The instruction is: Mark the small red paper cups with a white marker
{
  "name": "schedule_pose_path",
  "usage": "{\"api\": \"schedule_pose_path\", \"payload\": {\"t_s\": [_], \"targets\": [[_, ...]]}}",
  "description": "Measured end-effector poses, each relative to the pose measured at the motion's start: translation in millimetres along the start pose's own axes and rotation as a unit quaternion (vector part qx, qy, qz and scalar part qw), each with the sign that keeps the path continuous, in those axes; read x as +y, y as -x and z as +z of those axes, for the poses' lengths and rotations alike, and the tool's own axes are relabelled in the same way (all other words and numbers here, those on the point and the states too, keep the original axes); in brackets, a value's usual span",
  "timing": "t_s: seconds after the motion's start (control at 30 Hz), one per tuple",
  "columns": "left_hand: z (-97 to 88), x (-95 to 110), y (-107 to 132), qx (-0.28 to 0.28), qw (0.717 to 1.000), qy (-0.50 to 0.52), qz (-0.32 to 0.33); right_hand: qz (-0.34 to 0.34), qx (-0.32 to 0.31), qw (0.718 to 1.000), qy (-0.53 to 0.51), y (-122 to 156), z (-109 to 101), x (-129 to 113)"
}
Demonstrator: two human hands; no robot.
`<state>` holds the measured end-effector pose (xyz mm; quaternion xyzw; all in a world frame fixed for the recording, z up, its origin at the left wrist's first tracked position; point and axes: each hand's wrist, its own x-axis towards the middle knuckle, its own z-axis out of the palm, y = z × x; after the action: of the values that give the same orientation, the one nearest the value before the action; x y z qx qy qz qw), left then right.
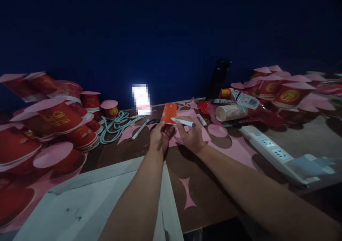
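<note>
- Hands, head view: two. Left hand (160, 136) pinches the lower edge of one red-orange piece with gold marks (169, 112); card or cup, cannot tell. Right hand (192, 136) grips one slim white marker with a dark end (185, 121), tip at the orange piece's face; firm contact cannot be told.
- Orange piece: centre, above the far part of the brown tabletop (213, 202), just beyond the fingertips.
- Second white marker (139, 131): one, lying left of the left hand.
- Short white tube (201, 120): one, just beyond the right hand.
- Bright pixelated screen (142, 99): one, upright at the back; pale teal coiled cable (113, 129) beside it.
- Red paper cups with pink discs on top: left heap (61, 118), at least eight; right heap (291, 95), at least three. Overlap hides full counts.
- Nested pale paper cups (230, 113): one stack, lying on its side, near one clear plastic bottle with white label (247, 100).
- White power strip (272, 148): one, two socket faces showing, bounding the right side.
- Edges: white flat box (107, 194) under the left forearm; table's near edge below. Open brown surface around one hourglass-shaped pink paper scrap (187, 194), between the forearms.
</note>
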<state>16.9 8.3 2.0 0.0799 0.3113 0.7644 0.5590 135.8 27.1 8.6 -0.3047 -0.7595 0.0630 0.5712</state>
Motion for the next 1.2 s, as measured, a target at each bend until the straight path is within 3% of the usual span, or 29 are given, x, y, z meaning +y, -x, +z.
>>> {"api": "schedule_pose_path", "payload": {"t_s": [1.2], "targets": [[0.5,4.1,-2.5,0.027,0.999,0.039,0.001,-0.017,0.005,1.0,-0.012,1.3,1.4,1.9]]}}
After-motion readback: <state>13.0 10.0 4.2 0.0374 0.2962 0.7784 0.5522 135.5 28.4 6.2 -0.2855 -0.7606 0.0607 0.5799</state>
